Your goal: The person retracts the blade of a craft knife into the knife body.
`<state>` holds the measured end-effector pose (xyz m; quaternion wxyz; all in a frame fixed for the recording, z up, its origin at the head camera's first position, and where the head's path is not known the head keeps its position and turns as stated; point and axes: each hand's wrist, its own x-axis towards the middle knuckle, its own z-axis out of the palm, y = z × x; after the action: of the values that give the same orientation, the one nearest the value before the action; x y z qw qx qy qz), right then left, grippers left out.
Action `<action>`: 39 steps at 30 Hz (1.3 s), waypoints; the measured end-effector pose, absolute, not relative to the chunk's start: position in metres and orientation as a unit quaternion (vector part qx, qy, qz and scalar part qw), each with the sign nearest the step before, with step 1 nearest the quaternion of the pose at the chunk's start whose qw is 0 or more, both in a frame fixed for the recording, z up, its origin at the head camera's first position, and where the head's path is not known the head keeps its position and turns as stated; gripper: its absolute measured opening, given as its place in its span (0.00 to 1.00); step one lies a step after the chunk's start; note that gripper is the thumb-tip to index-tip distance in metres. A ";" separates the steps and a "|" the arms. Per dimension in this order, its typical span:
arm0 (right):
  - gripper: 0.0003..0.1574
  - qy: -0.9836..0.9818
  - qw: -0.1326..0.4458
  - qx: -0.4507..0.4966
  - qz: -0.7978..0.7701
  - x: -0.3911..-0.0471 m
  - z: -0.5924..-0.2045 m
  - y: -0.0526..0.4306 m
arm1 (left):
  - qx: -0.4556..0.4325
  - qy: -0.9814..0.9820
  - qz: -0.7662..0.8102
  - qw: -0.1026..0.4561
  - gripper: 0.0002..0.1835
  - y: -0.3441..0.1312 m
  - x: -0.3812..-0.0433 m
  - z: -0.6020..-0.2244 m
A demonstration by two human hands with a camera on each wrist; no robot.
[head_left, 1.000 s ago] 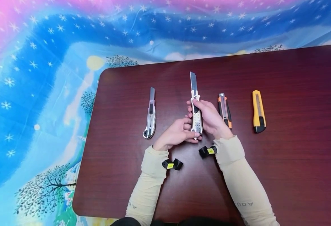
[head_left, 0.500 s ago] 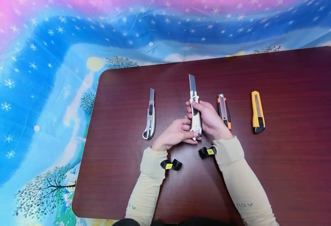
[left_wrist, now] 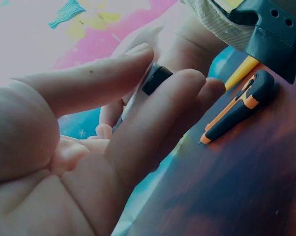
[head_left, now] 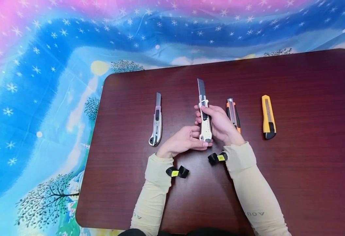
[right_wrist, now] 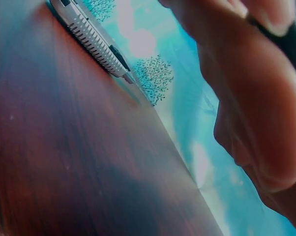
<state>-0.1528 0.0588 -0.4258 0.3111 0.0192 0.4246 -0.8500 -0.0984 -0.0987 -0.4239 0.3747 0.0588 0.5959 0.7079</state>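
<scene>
A snap-off utility knife (head_left: 205, 126) with a silvery-white body, black slider and long extended blade is held up over the table, blade pointing away. My right hand (head_left: 221, 123) grips its body from the right, thumb by the slider. At the lower end, my left hand (head_left: 187, 139) pinches it between thumb and fingers; the left wrist view shows a dark end piece (left_wrist: 157, 81) between them. In the right wrist view, blurred right-hand fingers (right_wrist: 266, 98) fill the right side and hide most of the knife.
On the dark red table (head_left: 125, 183), a silver utility knife with its blade out (head_left: 157, 121) lies at left. An orange-and-black cutter (head_left: 233, 113) lies right of the hands, partly covered, and a yellow cutter (head_left: 268, 116) farther right. A patterned cloth (head_left: 57, 82) surrounds the table.
The held knife's lower end has turned slightly, its dark end now showing by the left thumb. My left fingers have shifted a little at that end; the right hand's grip looks the same.
</scene>
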 end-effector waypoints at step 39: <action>0.22 0.414 0.293 -0.011 -0.861 -0.149 -0.427 0.050 | 0.040 0.602 0.709 0.366 0.18 -0.105 -0.099 -0.424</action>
<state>-0.1493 0.0502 -0.4267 0.2934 -0.0110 0.4144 -0.8614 -0.0990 -0.1047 -0.4243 0.3664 0.0399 0.6016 0.7087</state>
